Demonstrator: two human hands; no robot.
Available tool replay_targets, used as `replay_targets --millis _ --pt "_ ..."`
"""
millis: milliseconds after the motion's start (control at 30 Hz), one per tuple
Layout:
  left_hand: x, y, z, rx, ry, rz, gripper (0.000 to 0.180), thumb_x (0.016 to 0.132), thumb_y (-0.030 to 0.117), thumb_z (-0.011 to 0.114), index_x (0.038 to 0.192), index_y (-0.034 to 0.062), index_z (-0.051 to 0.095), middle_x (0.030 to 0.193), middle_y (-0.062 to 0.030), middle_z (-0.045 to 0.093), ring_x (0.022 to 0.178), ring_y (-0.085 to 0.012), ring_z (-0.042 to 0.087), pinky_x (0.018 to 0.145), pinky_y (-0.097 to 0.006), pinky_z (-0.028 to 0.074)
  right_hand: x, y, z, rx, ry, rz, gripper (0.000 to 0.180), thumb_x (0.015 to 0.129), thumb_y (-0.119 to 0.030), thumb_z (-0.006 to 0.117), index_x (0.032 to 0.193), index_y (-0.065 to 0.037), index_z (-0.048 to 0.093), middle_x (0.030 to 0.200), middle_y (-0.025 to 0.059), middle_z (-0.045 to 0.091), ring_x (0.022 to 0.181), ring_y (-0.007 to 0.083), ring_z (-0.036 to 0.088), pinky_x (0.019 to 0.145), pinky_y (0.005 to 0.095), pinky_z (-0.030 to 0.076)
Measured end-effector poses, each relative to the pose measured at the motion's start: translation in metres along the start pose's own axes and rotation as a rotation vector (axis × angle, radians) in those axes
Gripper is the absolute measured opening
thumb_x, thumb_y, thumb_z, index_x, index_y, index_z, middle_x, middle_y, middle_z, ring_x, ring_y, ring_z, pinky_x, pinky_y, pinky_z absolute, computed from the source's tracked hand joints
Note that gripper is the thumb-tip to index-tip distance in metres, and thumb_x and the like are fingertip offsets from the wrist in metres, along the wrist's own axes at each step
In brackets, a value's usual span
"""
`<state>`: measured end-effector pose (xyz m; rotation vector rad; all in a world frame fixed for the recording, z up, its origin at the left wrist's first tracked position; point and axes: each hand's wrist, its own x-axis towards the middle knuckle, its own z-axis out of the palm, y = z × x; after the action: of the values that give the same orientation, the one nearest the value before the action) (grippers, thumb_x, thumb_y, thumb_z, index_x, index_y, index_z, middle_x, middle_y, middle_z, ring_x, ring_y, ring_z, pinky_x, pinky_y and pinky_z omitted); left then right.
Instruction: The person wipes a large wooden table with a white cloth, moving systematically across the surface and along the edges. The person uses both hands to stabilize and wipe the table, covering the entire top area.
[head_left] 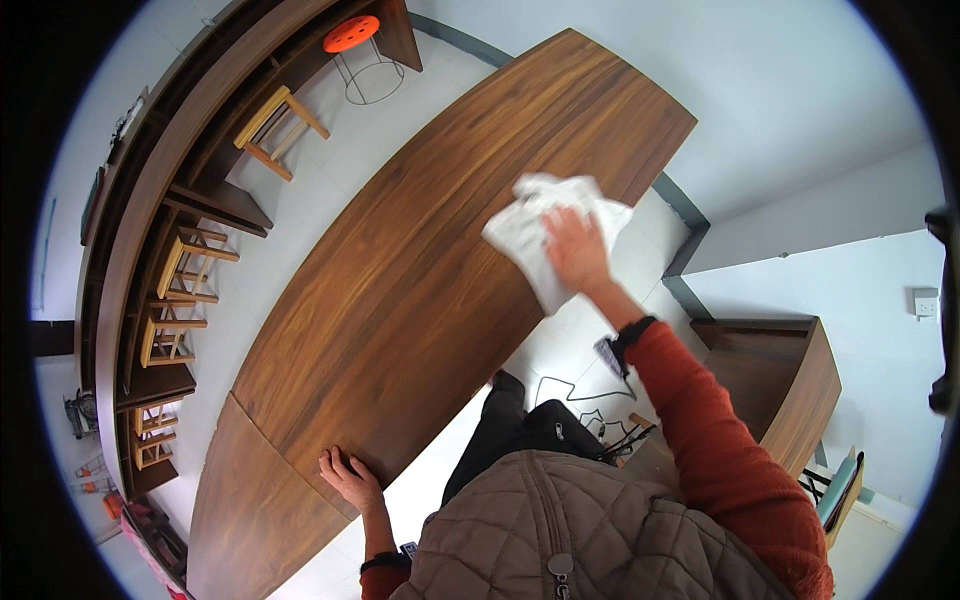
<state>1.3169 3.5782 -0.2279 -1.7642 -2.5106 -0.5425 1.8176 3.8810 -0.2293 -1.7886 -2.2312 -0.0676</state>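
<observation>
A long brown wood-grain table [400, 290] stretches from the lower left to the upper right. Over its right edge lies a crumpled white cloth [525, 235], part of it hanging past the edge. My right hand [578, 250] is on top of the cloth and holds it, the fingers slightly blurred by motion. At the near edge of the table, close to a seam in the top, my left hand [352, 480] rests on the wood with its fingers apart and nothing in them.
A second long wooden desk [135, 250] runs along the left, with several wooden stools [268, 130] and an orange-topped stool [351, 35] beside it. To the right are a wooden cabinet [800, 380] and white walls. Black cables [570, 390] lie on the floor by my legs.
</observation>
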Motion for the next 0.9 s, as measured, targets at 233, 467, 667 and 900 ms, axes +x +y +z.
replay_targets --millis 233,467,667,900 --pt "0.008 0.017 -0.01 -0.05 -0.036 -0.118 0.04 0.091 0.009 0.056 0.131 0.0021 0.051 0.142 -0.0208 0.043 0.132 -0.0405 0.04 0.11 -0.052 0.032 0.109 0.068 0.021 -0.174 -0.135 0.386 0.058 0.099 -0.051 0.038 0.151 -0.026 0.033 0.16 0.0096 0.025 0.146 0.0329 0.024 0.11 0.0689 0.015" --pt "0.065 0.119 -0.001 -0.16 -0.073 0.104 0.042 0.088 0.005 0.061 0.129 0.0022 0.053 0.139 -0.0219 0.046 0.132 -0.0418 0.042 0.111 -0.049 0.033 0.039 -0.039 0.007 0.131 -0.058 -0.194 0.053 0.093 -0.043 0.054 0.138 -0.015 0.05 0.15 0.01 0.04 0.138 0.0298 0.035 0.114 0.0537 0.023" --pt "0.088 0.225 0.037 -0.363 -0.234 0.229 0.039 0.089 0.007 0.061 0.127 0.0022 0.054 0.139 -0.0225 0.045 0.131 -0.043 0.042 0.111 -0.049 0.033 0.018 0.027 -0.007 0.101 -0.167 -0.087 0.055 0.092 -0.039 0.056 0.14 -0.015 0.048 0.15 0.0121 0.039 0.138 0.0321 0.036 0.113 0.0554 0.026" --pt "0.074 0.288 0.083 -0.159 -0.106 0.106 0.04 0.093 0.018 0.058 0.129 0.0036 0.052 0.142 -0.02 0.042 0.136 -0.0434 0.033 0.114 -0.06 0.02 0.125 0.176 0.001 -0.189 -0.072 0.233 0.058 0.097 -0.044 0.045 0.149 -0.018 0.038 0.156 0.0126 0.032 0.141 0.0364 0.031 0.11 0.0655 0.021"
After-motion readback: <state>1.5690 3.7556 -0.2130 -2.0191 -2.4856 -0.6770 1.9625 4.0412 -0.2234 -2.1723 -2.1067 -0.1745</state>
